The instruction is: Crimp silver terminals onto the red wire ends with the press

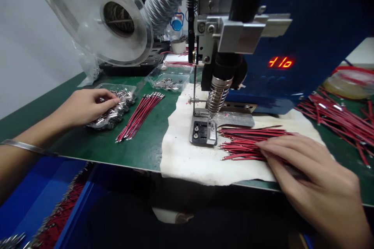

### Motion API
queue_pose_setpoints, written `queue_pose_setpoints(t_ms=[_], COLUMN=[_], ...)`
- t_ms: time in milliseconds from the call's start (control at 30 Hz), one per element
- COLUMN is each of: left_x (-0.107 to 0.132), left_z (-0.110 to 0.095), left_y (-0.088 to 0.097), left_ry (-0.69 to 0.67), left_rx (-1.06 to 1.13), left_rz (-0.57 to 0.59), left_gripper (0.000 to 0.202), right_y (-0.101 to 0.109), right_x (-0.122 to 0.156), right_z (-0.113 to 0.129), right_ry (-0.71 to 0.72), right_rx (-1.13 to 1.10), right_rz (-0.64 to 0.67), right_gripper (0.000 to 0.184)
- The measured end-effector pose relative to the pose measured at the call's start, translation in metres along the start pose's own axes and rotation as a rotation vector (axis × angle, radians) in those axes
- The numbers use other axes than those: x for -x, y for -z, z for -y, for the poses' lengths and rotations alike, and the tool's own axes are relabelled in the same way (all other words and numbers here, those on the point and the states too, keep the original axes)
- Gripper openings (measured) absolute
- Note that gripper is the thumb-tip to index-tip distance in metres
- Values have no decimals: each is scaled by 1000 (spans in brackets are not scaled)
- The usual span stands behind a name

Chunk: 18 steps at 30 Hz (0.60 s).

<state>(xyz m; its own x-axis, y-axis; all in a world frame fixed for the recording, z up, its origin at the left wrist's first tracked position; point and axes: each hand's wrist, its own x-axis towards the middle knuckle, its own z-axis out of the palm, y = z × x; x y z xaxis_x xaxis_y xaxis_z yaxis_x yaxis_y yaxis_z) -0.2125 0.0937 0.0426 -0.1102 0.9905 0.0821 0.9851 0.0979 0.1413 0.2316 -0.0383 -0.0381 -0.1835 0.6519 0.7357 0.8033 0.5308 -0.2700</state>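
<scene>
My left hand [87,105] rests on a bag of small metal connectors [112,118], thumb and forefinger pinched together; whatever lies between the tips is too small to make out. On the right, my right hand [315,171] bends over a bundle of red and black wires [242,144], its thumb and fingertips closed on some of them. These wires lie on a cream cloth, their ends toward a small black fixture [201,133] under the spring-wrapped tip [217,95] of a soldering machine. Between the bag and the cloth, wires with metal connectors on their ends [142,116] lie in a bunch.
The blue machine body [292,27] stands behind my right hand, its red display lit. A clear fume hood [87,11] with a grey hose overhangs the left. Behind are a clear tray [171,78] and more wires [344,116] at right. A blue bin [26,186] sits below.
</scene>
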Motion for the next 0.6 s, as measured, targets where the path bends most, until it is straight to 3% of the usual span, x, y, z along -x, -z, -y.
queue_pose_setpoints(t_ms=[600], left_x=[5], left_z=[-6], left_y=[1], left_ry=[35], left_rx=[-41], left_rz=[17], left_gripper=[39], right_y=[1], right_x=[0], right_z=[2], right_ry=[-30], right_rx=[6], right_rz=[18], right_gripper=[23])
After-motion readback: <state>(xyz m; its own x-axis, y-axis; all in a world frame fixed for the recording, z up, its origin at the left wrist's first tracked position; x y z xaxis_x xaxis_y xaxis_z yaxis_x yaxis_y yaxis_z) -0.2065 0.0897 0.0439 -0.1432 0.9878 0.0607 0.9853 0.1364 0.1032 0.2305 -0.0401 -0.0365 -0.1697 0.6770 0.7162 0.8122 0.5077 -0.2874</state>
